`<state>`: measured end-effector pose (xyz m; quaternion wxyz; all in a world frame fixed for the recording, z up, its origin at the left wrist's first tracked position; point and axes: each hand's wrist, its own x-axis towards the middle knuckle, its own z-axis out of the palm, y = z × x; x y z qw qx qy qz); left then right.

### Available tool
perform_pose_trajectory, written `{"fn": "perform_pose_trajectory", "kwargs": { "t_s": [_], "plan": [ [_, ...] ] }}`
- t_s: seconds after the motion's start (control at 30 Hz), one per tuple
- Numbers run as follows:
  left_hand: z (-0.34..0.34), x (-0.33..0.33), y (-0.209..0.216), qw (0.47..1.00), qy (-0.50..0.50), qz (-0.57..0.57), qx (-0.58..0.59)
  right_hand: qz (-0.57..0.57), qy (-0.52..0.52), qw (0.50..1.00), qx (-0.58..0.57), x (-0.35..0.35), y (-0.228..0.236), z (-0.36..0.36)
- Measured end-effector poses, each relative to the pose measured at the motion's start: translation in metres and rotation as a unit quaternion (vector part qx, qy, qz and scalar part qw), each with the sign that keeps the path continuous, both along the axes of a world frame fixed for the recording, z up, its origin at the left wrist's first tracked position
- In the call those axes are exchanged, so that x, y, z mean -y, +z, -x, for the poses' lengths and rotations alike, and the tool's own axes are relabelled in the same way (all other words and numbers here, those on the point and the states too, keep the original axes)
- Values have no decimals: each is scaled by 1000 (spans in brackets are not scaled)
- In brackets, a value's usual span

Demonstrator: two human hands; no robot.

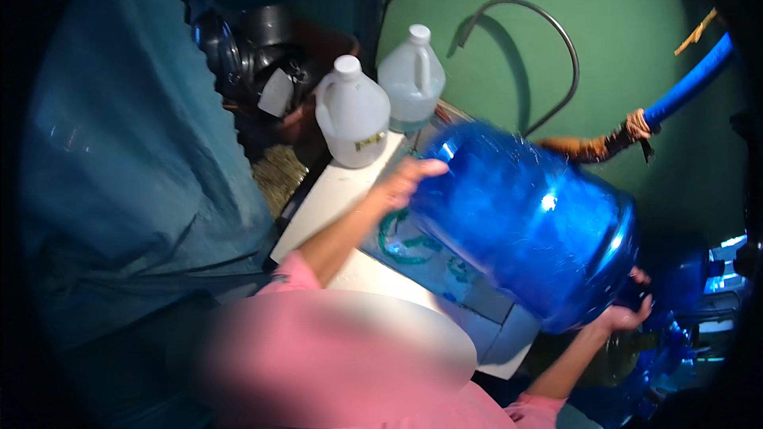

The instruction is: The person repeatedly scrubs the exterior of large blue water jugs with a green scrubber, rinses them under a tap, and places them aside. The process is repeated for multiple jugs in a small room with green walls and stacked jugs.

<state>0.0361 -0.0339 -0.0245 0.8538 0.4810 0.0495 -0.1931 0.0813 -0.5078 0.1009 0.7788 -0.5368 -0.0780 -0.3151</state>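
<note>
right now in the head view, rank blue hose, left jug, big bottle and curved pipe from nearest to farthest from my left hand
From your left hand:
1. Big bottle: touching it, on its right
2. Left jug: just above and left
3. Curved pipe: up and right
4. Blue hose: upper right, past the pipe

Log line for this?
blue bottle: tilted, counter contact unclear; left hand: on upper-left end; right hand: at lower-right end; nearby: two white-capped jugs
</note>
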Motion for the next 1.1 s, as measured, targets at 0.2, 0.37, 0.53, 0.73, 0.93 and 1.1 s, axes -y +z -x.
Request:
{"fn": "perform_pose_trajectory", "kwargs": {
  "t_s": [0.2, 0.37, 0.53, 0.73, 0.93, 1.1],
  "plan": [
    [23, -19, 8, 996, 58, -49, -40, 24, -68, 995, -64, 19, -54, -11],
    [18, -29, 52, 982, 137, -59, 113, 87, -278, 953, -86, 59, -116, -82],
    [25, -32, 63, 962, 191, -162, 107, 81, -238, 963, -100, 38, -160, -34],
    [-27, -73, 142, 745, 65, -586, 311, -306, 215, 803, -464, -83, -109, 5],
    [-7, -174, 325, 518, 77, -764, 377, -143, 395, 887, -192, -323, -60, -62],
    [35, -215, 392, 299, 67, -776, 551, -310, 258, 726, -557, -334, -155, -44]
  ]
}}
